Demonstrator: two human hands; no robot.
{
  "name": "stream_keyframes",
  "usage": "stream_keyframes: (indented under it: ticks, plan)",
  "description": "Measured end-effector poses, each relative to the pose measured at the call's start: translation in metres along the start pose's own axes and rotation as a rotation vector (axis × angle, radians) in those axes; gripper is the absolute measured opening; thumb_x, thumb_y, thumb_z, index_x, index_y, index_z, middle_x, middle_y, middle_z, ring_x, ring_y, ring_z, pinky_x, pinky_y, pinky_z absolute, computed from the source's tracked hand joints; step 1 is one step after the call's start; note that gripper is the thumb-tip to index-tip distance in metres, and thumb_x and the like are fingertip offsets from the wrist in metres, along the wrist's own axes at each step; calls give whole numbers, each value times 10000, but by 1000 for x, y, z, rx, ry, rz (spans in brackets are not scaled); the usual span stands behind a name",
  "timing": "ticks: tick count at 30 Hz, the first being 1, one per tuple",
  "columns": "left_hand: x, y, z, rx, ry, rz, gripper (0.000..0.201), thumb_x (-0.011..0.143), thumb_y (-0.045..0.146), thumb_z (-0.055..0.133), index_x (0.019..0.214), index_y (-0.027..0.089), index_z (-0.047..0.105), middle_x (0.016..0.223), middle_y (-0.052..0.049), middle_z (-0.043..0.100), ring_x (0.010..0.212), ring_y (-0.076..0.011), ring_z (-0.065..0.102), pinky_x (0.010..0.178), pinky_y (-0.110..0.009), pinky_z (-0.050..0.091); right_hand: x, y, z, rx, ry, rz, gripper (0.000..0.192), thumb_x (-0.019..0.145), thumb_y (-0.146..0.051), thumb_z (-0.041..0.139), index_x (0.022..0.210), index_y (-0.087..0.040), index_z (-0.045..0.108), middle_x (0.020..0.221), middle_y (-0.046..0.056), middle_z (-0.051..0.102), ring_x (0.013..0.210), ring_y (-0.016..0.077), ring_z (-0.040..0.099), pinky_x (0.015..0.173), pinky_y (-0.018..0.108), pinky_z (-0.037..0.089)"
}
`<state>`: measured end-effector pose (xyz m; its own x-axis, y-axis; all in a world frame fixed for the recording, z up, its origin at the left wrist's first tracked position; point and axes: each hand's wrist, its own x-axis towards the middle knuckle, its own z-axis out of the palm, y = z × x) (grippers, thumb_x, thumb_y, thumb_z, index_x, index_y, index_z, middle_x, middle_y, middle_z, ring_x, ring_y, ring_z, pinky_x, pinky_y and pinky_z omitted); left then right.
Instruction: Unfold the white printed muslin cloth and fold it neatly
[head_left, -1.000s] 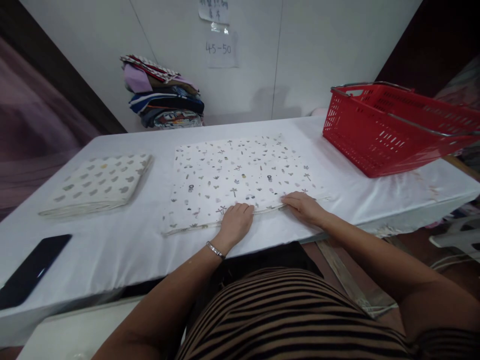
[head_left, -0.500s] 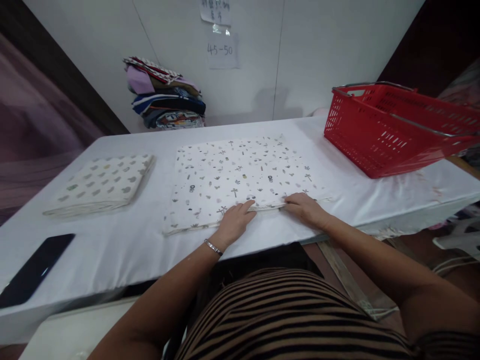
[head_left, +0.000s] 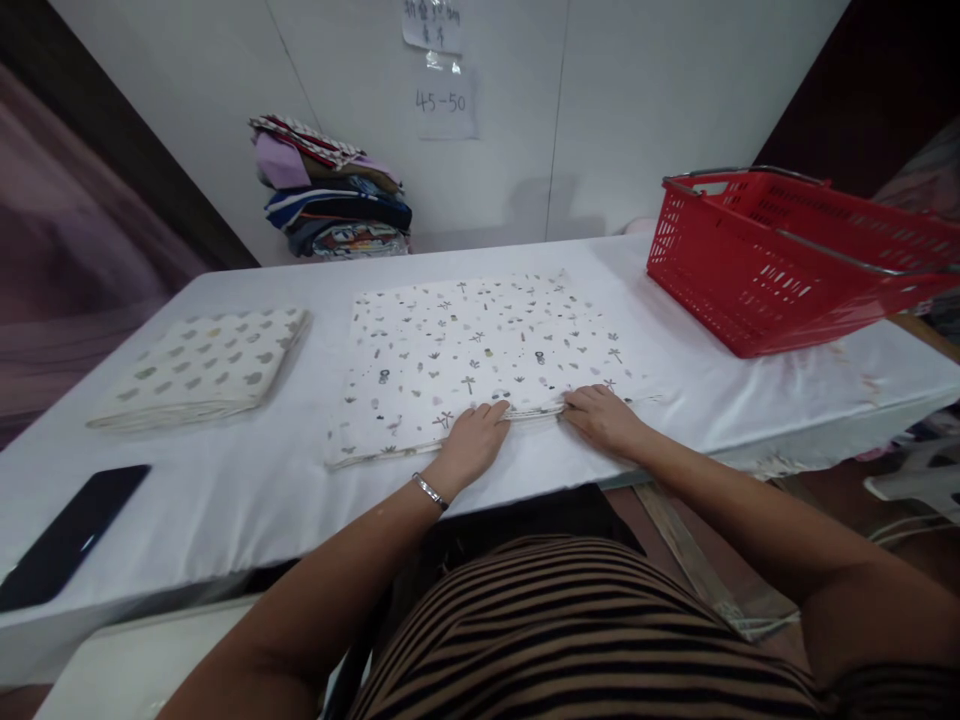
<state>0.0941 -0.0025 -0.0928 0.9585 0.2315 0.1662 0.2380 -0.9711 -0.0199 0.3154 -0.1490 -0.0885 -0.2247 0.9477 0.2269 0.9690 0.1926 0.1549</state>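
Observation:
A white cloth [head_left: 480,340] printed with small palm trees and animals lies folded flat in front of me, its layered edge facing my body. My left hand [head_left: 474,438] grips that near edge around its middle, fingers closed over the layers. A short way to the right, my right hand [head_left: 602,418] pinches the same edge, thumb underneath and fingers on top. A short stretch of the layered edge shows between the two hands.
A second folded cloth [head_left: 202,365] and a black phone [head_left: 71,535] lie on the left of the white-covered table [head_left: 247,500]. A red basket [head_left: 795,270] stands at the right. Stacked folded fabrics [head_left: 337,200] sit at the back against the wall.
My right hand has shifted slightly left along the edge and its fingers have closed more on the layers. The left hand has tightened a little; the cloth lies much the same.

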Motion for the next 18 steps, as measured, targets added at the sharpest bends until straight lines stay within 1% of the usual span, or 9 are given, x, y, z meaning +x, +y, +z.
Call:
stream_keyframes:
  ticks: [4, 9, 12, 14, 18]
  plan:
    - [2, 2, -1, 14, -11, 4, 258, 884, 109, 351, 897, 157, 604, 1285, -82, 517, 1021, -223, 520, 821, -370, 412, 1, 3, 5, -35, 15, -5, 220, 914, -206, 418, 852, -180, 627, 981, 82, 600, 862, 205, 473, 749, 337, 305]
    - [-5, 4, -1, 39, 103, 65, 284, 871, 75, 324, 901, 140, 598, 1286, -86, 517, 1150, -216, 459, 923, -359, 375, -6, 6, -1, 55, 56, -51, 245, 924, -169, 378, 909, -171, 623, 1061, 81, 600, 931, 197, 487, 786, 325, 333]
    - [-8, 5, 2, 51, 151, 105, 268, 851, 61, 340, 870, 128, 600, 1241, -95, 545, 1126, -214, 473, 916, -357, 381, -10, 3, -4, 85, 46, -84, 260, 935, -181, 362, 920, -162, 621, 1091, 90, 596, 951, 196, 492, 784, 326, 345]
    - [-8, 5, 3, 46, 176, 110, 242, 836, 63, 368, 857, 129, 599, 1221, -96, 555, 1110, -214, 481, 915, -362, 384, -12, 1, -3, 79, 45, -72, 272, 941, -184, 354, 915, -155, 623, 1121, 96, 590, 974, 200, 491, 791, 333, 346]
    - [-8, 7, 2, 29, 169, 131, 188, 808, 70, 419, 836, 125, 597, 1192, -99, 564, 1079, -223, 492, 899, -369, 394, -14, -4, 0, 84, 39, -36, 281, 941, -193, 359, 920, -157, 636, 1145, 95, 589, 1011, 203, 490, 801, 336, 345]
